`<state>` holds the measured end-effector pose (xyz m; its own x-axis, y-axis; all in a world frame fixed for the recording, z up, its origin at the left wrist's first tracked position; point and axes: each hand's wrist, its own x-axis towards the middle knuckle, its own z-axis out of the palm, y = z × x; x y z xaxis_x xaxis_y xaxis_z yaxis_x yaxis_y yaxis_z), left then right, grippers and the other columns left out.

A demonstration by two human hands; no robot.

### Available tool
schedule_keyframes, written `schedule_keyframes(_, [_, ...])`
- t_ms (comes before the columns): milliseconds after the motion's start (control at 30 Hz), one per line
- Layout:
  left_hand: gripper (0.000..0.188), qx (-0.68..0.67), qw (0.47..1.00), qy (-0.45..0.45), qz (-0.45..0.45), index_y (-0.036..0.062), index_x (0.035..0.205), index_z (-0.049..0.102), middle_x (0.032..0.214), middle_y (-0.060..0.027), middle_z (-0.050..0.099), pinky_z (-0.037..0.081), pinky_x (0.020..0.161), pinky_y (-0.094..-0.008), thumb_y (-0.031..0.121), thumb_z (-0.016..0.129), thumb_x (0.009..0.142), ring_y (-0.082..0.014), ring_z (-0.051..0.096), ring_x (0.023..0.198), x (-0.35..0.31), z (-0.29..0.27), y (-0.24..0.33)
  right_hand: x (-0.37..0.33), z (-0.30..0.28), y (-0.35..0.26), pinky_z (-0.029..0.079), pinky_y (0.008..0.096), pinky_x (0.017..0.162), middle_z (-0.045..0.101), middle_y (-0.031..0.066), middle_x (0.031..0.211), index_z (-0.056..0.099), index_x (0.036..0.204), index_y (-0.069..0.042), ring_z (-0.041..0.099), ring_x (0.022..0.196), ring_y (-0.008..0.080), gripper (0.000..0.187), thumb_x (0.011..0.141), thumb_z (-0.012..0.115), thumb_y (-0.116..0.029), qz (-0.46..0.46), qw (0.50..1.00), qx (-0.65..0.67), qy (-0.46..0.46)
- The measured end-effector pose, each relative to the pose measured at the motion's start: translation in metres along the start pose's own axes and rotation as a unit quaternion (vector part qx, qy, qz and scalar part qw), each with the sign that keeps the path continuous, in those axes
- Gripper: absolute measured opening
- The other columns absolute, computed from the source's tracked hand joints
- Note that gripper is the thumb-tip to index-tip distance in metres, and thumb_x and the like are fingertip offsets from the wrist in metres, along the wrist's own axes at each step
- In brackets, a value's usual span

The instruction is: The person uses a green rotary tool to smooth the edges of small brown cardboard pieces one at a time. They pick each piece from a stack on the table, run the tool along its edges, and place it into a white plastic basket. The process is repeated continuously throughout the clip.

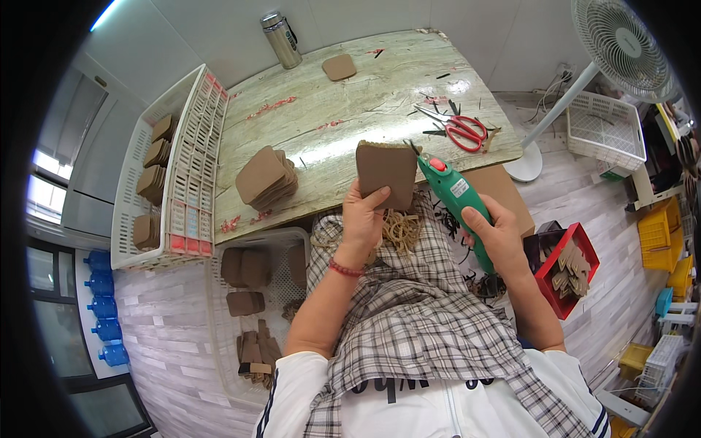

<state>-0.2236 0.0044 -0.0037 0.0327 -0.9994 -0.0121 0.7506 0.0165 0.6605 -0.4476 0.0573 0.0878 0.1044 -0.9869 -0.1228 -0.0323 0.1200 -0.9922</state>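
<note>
My left hand (pixel 363 219) grips a flat brown pad (pixel 387 171) with rounded corners, held up over the near table edge; a lighter, rough strip shows along its top. In my right hand (pixel 496 232) is a green electric cutter (pixel 460 196) with a red switch, its narrow tip close to the pad's upper right corner. Whether tip and pad touch, I cannot tell. Tan trimmed strips (pixel 400 232) lie in my lap on the plaid apron (pixel 409 314). Left of my hands, a stack of brown pads (pixel 267 179) sits on the table (pixel 328 102).
Red-handled scissors (pixel 464 133) lie at the table's right among dark scraps. A single pad (pixel 339 67) and a steel flask (pixel 280 40) are at the back. White crates (pixel 196 168) with pads stand left; a red box (pixel 588 244) of tan pieces and a fan (pixel 628 44) are right.
</note>
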Motion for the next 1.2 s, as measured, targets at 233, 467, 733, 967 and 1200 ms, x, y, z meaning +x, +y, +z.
schedule_keyframes(233, [0.040, 0.169, 0.984, -0.044, -0.045, -0.0001, 0.122, 0.060, 0.107, -0.0080, 0.068, 0.056, 0.079, -0.0292, -0.011, 0.060, 0.083, -0.0148, 0.066, 0.093, 0.004, -0.019, 0.040, -0.011, -0.019, 0.001, 0.044, 0.0216, 0.055, 0.058, -0.0004, 0.074, 0.062, 0.111, 0.001, 0.052, 0.061, 0.0051, 0.036, 0.089, 0.069, -0.026, 0.008, 0.996, -0.073, -0.053])
schedule_keyframes(467, [0.039, 0.271, 0.956, -0.061, -0.094, -0.0027, 0.116, 0.063, 0.100, -0.0065, 0.069, 0.052, 0.077, -0.0275, -0.011, 0.062, 0.078, -0.0122, 0.064, 0.086, -0.002, -0.027, 0.050, -0.018, -0.019, 0.007, 0.047, 0.0241, 0.064, 0.063, 0.0023, 0.080, 0.062, 0.114, -0.002, 0.056, 0.070, 0.0073, 0.040, 0.086, 0.071, -0.029, -0.010, 0.985, -0.163, -0.059])
schedule_keyframes(733, [0.033, 0.272, 0.950, -0.066, -0.140, -0.0022, 0.111, 0.064, 0.098, -0.0048, 0.068, 0.050, 0.079, -0.0255, -0.008, 0.059, 0.078, -0.0105, 0.062, 0.086, -0.020, -0.021, 0.039, -0.015, -0.003, 0.014, 0.045, 0.0218, 0.055, 0.060, 0.0009, 0.075, 0.063, 0.113, 0.000, 0.053, 0.062, 0.0056, 0.038, 0.088, 0.070, -0.027, 0.025, 0.994, -0.096, -0.045])
schedule_keyframes(967, [0.035, 0.398, 0.904, -0.085, -0.133, -0.0007, 0.114, 0.061, 0.094, -0.0020, 0.066, 0.047, 0.082, -0.0247, -0.008, 0.059, 0.080, -0.0096, 0.059, 0.091, -0.019, -0.024, 0.065, -0.012, -0.007, 0.006, 0.044, 0.0231, 0.055, 0.056, 0.0017, 0.077, 0.060, 0.112, 0.003, 0.052, 0.061, 0.0073, 0.033, 0.092, 0.063, -0.022, 0.086, 0.989, -0.055, -0.104])
schedule_keyframes(1200, [0.023, 0.378, 0.925, -0.012, -0.034, 0.0038, 0.095, 0.062, 0.086, -0.0020, 0.066, 0.050, 0.067, -0.0228, -0.006, 0.068, 0.076, -0.0074, 0.061, 0.076, -0.019, -0.034, 0.090, -0.014, -0.010, 0.003, 0.044, 0.0228, 0.053, 0.057, 0.0020, 0.073, 0.063, 0.105, 0.002, 0.053, 0.061, 0.0070, 0.035, 0.090, 0.067, -0.029, 0.116, 0.983, -0.027, -0.138])
